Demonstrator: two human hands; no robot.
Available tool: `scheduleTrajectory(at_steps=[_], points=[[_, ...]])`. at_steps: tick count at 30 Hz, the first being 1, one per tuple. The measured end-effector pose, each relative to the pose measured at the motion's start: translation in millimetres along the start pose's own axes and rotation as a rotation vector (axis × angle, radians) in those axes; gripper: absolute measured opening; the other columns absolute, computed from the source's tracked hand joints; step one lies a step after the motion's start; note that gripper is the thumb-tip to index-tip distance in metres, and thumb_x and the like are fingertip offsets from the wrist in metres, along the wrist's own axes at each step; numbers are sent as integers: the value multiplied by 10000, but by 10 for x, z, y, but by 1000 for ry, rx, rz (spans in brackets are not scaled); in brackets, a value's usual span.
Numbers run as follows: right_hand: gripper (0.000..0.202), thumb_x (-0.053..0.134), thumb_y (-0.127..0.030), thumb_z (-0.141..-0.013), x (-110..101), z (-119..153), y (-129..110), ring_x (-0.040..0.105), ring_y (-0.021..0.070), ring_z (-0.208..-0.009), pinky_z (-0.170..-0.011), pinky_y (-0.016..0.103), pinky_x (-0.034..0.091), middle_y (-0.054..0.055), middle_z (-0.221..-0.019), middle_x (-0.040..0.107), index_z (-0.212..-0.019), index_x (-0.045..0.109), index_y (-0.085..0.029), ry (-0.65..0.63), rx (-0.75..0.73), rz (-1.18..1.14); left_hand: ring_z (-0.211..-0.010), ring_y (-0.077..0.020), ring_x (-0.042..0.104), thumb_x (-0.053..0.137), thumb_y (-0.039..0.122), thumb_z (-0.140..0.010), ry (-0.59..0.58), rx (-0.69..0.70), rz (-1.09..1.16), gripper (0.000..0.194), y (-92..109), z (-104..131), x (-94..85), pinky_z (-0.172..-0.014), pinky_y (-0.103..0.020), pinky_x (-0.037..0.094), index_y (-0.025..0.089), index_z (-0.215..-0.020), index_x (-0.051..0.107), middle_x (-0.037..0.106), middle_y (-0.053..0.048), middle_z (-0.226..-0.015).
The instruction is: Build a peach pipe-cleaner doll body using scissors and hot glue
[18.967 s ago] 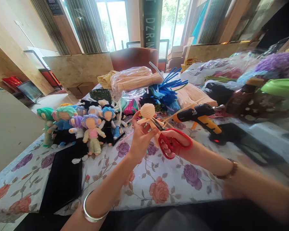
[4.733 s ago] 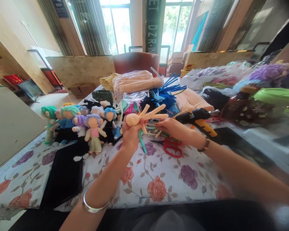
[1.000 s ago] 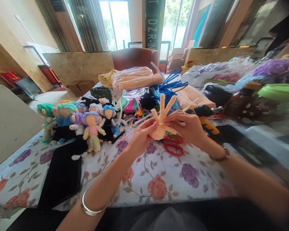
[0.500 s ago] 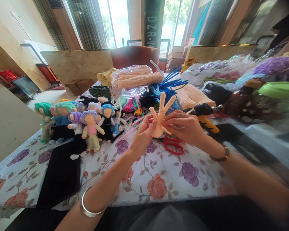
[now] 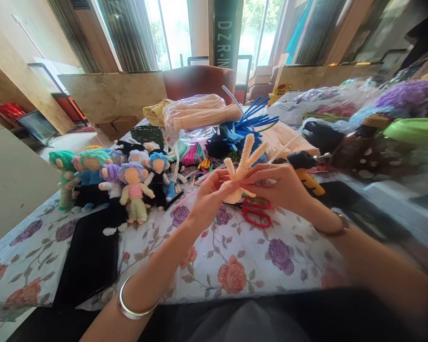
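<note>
Between my two hands is a peach pipe-cleaner doll body (image 5: 247,159), its head end low and two long legs pointing up and to the right. My left hand (image 5: 214,190) is closed around its lower left side, thumb across the front. My right hand (image 5: 274,183) pinches it from the right, near the middle where the limbs join. One short limb sticks out below the fingers. Just under the doll body, red-handled scissors (image 5: 257,218) lie on the flowered tablecloth (image 5: 231,275); their blades are partly hidden by my left hand.
Finished pipe-cleaner dolls (image 5: 133,190) stand grouped at the left, behind a black tablet-like slab (image 5: 89,256). Blue pipe cleaners (image 5: 253,118) and a bagged peach bundle (image 5: 203,111) lie at the back. A black and yellow glue gun (image 5: 306,173) rests at the right, near a green-lidded jar (image 5: 413,130).
The doll body's legs have tilted to the right. My left thumb has shifted further over its front, and my right wrist has moved slightly right.
</note>
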State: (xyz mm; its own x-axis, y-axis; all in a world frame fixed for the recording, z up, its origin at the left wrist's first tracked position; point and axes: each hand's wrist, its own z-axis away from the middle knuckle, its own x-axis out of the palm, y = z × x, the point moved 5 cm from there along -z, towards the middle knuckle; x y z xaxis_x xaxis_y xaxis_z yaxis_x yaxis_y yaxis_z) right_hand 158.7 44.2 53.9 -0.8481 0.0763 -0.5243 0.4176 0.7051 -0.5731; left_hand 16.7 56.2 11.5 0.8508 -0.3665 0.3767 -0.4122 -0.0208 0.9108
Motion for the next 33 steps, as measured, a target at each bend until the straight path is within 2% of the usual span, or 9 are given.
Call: scheduleTrajectory(at_steps=[6, 11, 15, 19, 22, 29, 33], points=[[138, 727, -331, -689, -37, -25, 32, 635, 160, -635, -590, 283, 505, 18, -702, 714, -692, 743, -194, -117, 211, -50, -650, -97, 588, 784, 157, -578, -21, -103, 42, 261, 16, 3, -1, -632, -226, 415, 163, -797, 641, 669, 13, -737], [182, 770, -342, -627, -30, -30, 51, 622, 138, -596, -561, 262, 508, 15, -679, 700, -676, 711, -176, -130, 284, -171, -676, -116, 602, 758, 116, -554, -71, -192, 65, 277, -30, 6, 14, -653, -244, 431, 148, -807, 649, 677, -11, -788], [182, 780, -325, -614, -41, -49, 18, 618, 120, -602, -598, 264, 527, 11, -691, 699, -690, 704, -178, -117, 283, -258, -659, -109, 587, 714, 84, -554, -101, -220, 113, 293, -28, 8, 33, -625, -235, 426, 160, -829, 646, 667, -2, -783], [163, 750, -326, -666, -47, -54, -9, 629, 125, -630, -621, 271, 536, 12, -725, 708, -747, 725, -187, -171, 256, -302, -659, -96, 570, 662, 52, -566, -166, -221, 202, 320, -11, 17, 81, -608, -218, 424, 181, -858, 639, 659, 9, -798], [156, 733, -333, -699, -36, -43, -13, 639, 135, -682, -654, 275, 538, 15, -767, 711, -775, 732, -198, -178, 192, -283, -664, -98, 570, 640, 35, -555, -166, -228, 244, 326, -13, 17, 92, -598, -210, 421, 170, -852, 638, 653, 6, -781], [68, 682, -278, -765, 12, -11, -70, 641, 147, -757, -719, 296, 530, 21, -819, 701, -776, 725, -227, 2, 44, -219, -764, -162, 628, 600, 37, -570, -148, -232, 302, 314, 20, 20, 83, -628, -238, 450, 145, -865, 611, 652, -17, -778], [85, 713, -295, -731, 49, 5, -73, 641, 151, -730, -692, 295, 530, 24, -787, 706, -752, 718, -213, 44, 107, -274, -732, -159, 635, 590, 36, -580, -152, -230, 317, 302, 35, 27, 77, -697, -283, 487, 149, -860, 590, 637, 0, -735]])
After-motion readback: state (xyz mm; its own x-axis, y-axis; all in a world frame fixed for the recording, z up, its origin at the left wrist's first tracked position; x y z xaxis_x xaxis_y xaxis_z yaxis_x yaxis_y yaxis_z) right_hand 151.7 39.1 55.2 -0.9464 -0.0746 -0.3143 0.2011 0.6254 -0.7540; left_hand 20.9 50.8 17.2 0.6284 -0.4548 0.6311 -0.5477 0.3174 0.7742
